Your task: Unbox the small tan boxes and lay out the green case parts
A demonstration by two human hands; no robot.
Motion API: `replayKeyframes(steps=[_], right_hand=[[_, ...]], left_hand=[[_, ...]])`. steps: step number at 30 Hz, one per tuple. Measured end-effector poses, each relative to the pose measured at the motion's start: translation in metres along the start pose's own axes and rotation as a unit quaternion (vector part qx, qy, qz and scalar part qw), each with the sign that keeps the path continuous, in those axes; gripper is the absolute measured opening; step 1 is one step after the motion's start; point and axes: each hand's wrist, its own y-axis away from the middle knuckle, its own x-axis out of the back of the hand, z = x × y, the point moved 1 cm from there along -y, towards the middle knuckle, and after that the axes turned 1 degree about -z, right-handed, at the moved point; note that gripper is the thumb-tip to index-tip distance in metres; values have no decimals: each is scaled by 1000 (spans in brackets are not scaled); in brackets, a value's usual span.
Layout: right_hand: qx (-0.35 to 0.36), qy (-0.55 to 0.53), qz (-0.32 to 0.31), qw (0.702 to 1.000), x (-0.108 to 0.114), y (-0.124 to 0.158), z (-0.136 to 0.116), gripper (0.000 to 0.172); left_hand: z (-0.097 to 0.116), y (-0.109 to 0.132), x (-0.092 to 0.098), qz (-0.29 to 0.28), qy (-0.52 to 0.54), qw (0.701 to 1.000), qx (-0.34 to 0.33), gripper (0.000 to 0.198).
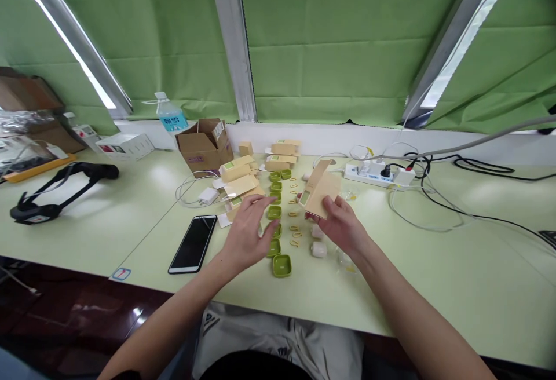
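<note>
My right hand (pixel 341 220) grips a small tan cardboard box (pixel 324 190) with a raised flap and a green patch on one side, held above the table. My left hand (pixel 249 229) hovers over a column of green square cups (pixel 282 265), fingers apart and nothing in them. Part of that column is hidden behind the hand. Beside the cups runs a line of small yellow loops (pixel 294 243). Two whitish-pink rounded pieces (pixel 318 249) lie below my right hand. More tan boxes (pixel 241 186) with open flaps are piled beyond my left hand.
A black-screened phone (pixel 193 244) lies left of my left hand. Behind are a brown carton (pixel 205 145), a water bottle (pixel 170 114) and a white charger (pixel 208 196). A power strip (pixel 369 175) with trailing cables occupies the back right. A black headset (pixel 61 192) rests at left.
</note>
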Motion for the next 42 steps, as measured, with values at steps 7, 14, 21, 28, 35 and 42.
replayKeyframes(steps=[7,14,21,28,35,42], right_hand=[[7,-19,-21,1000,-2,-2,4,51],[24,-56,25,998,3,-6,6,47],[17,-93,19,995,-4,1,2,43],[5,-103,12,995,-7,4,3,45],[8,-93,18,995,-6,3,11,46],[22,-55,42,997,-11,5,19,58]], left_hand=[[34,-39,-46,-63,340,927,142,52],[31,-56,-73,-29,413,899,143,45],[36,-45,-85,-9,448,886,122,50],[36,-40,-85,5,491,862,123,50],[36,-41,-85,3,554,815,170,53],[38,-44,-82,15,617,758,211,61]])
